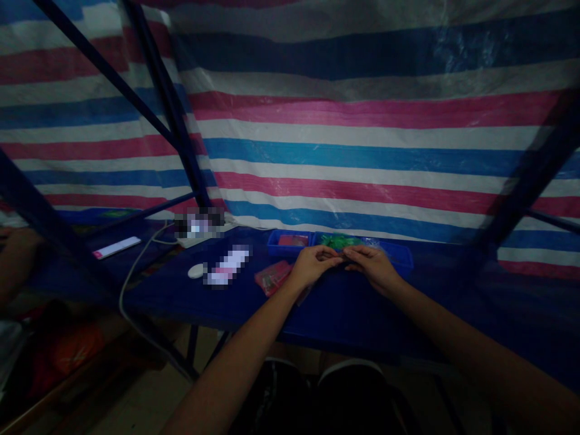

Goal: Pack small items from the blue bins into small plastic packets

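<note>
My left hand (316, 263) and my right hand (370, 266) almost meet over the blue table (344, 314), fingers pinched on something too small and dark to make out. Just behind them is a blue tray (409, 258) with green pieces (338, 241) and clear plastic (372, 243) in it. A smaller blue bin (273, 243) with reddish packets (292, 240) stands to the left of the green pieces. Beside my left forearm, a reddish plastic packet (272, 277) lies on the table.
On the left lie a round white object (196, 270), a blurred-out white and pink item (229, 266) and a power strip (203, 234) with a cable. Blue metal posts frame the striped sheet (362, 151). Another person's arm (18, 257) shows at far left.
</note>
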### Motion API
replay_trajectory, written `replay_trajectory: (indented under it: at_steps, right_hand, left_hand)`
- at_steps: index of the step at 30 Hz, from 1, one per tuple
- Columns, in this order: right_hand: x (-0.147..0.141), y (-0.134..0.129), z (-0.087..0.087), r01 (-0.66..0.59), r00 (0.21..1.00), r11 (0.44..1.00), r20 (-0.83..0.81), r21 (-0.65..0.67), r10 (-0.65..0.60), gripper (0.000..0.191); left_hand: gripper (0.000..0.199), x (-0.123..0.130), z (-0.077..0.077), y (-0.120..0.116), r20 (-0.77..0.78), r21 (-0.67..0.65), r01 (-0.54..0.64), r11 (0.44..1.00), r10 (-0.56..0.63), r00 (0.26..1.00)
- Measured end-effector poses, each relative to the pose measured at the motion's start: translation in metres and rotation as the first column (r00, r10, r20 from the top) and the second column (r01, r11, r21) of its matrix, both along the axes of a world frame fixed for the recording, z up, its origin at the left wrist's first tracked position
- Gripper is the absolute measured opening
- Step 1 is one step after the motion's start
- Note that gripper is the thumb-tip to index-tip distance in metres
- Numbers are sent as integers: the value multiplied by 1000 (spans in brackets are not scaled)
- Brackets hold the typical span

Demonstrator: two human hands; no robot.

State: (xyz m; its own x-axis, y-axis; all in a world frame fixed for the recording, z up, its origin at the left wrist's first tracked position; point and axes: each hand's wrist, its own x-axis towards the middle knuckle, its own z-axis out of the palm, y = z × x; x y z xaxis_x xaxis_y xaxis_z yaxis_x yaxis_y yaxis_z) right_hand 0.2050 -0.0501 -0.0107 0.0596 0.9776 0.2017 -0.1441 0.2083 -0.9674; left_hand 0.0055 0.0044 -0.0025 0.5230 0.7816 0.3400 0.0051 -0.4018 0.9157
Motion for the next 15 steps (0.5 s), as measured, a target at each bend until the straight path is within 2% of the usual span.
replay_trajectory:
  at_steps: [2,5,10,15]
  right_hand:
    - [0,-1,1,-9,1000,1000,13,0,9,34]
    - [0,-2,5,3,998,998,66,55,-6,35]
    - [2,-2,6,63,966,984,236,169,-102,32]
    - [2,2,1,102,991,989,79,107,-111,34]
  left_hand:
    - [38,0,-1,1,31,2,-13,1000,13,999]
    - [34,-1,0,2,5,79,-49,996,49,999]
    - [32,-2,3,0,-42,188,-77,979,86,995]
    - [42,0,3,0,45,143,-64,988,58,997]
